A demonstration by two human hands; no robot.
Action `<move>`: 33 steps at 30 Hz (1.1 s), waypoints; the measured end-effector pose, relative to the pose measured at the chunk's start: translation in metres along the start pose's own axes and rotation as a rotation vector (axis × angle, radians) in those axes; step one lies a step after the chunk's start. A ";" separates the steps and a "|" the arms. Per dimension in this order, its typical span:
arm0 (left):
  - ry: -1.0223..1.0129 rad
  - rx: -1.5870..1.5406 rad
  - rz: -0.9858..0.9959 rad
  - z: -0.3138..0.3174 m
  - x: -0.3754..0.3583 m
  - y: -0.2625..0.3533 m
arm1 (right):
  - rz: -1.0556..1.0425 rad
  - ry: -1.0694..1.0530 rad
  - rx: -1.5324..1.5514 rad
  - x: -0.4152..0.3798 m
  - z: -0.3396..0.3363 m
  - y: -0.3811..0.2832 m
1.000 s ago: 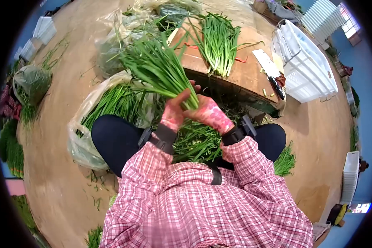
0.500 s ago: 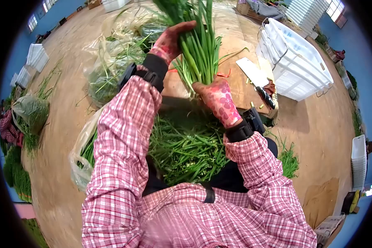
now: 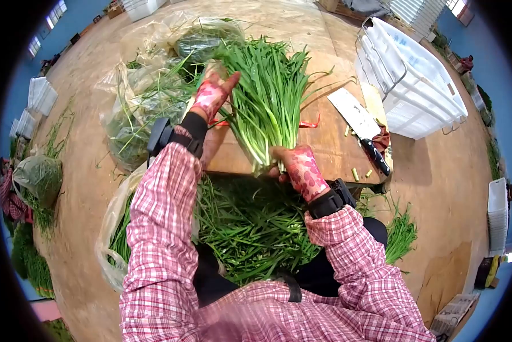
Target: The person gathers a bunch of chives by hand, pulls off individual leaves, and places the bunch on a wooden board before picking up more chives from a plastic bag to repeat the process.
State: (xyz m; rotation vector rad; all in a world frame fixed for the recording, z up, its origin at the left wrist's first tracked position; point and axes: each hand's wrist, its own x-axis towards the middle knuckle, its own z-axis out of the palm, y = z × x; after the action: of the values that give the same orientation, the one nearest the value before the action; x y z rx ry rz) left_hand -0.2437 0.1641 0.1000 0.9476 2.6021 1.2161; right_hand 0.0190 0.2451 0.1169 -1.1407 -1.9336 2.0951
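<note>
— Where is the bunch of chives (image 3: 267,102) placed?

— It is laid on the wooden board (image 3: 324,145), between the two hands. Its cut ends are found at the fingers of the right hand (image 3: 301,168), at the board's near edge; its leaf side is met by the fingers of the left hand (image 3: 212,97).

— What is found right of the right fingers?

— A cleaver (image 3: 361,128) is laid on the board, and a crate (image 3: 415,80) is set beyond it.

— And nearer than the fingers?

— Loose chives (image 3: 250,222) are heaped below the board; bags (image 3: 148,97) are set left of the left fingers.
</note>
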 end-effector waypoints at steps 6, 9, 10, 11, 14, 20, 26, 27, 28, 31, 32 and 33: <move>-0.062 0.096 -0.046 0.039 -0.054 0.041 | 0.041 -0.028 0.035 0.004 -0.006 -0.005; -0.165 0.334 0.048 0.073 -0.071 0.083 | -0.003 -0.154 0.058 0.012 -0.013 -0.001; -0.163 0.425 0.074 0.082 -0.076 0.083 | -0.026 -0.213 0.080 0.012 -0.018 0.005; -0.175 0.389 0.089 0.088 -0.073 0.072 | 0.024 -0.259 0.081 0.011 -0.031 0.008; -0.155 0.515 0.153 0.089 -0.075 0.067 | 0.063 -0.174 -0.273 -0.005 -0.061 -0.014; -0.006 0.165 0.235 0.086 -0.067 0.044 | -0.368 0.063 -0.613 0.032 -0.056 -0.001; 0.202 0.121 0.400 0.065 -0.089 0.037 | -0.431 0.079 -0.445 0.038 -0.064 0.007; 0.188 0.170 0.414 0.062 -0.099 0.047 | -0.435 0.103 -0.415 0.034 -0.063 -0.001; 0.175 0.219 0.428 0.062 -0.107 0.054 | -0.440 0.126 -0.384 0.032 -0.061 -0.006; 0.162 0.110 0.365 0.071 -0.110 0.038 | -0.492 0.141 -0.450 0.030 -0.055 -0.021; 0.162 0.079 0.344 0.073 -0.110 0.034 | -0.460 0.133 -0.450 0.034 -0.052 -0.026; 0.160 0.098 0.355 0.067 -0.116 0.045 | -0.462 0.184 -0.504 0.038 -0.046 -0.031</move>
State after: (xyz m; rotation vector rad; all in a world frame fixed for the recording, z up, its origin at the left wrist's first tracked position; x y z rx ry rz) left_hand -0.1060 0.1615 0.0703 1.4380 2.7167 1.2954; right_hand 0.0039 0.3095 0.1298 -0.7913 -2.4079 1.2707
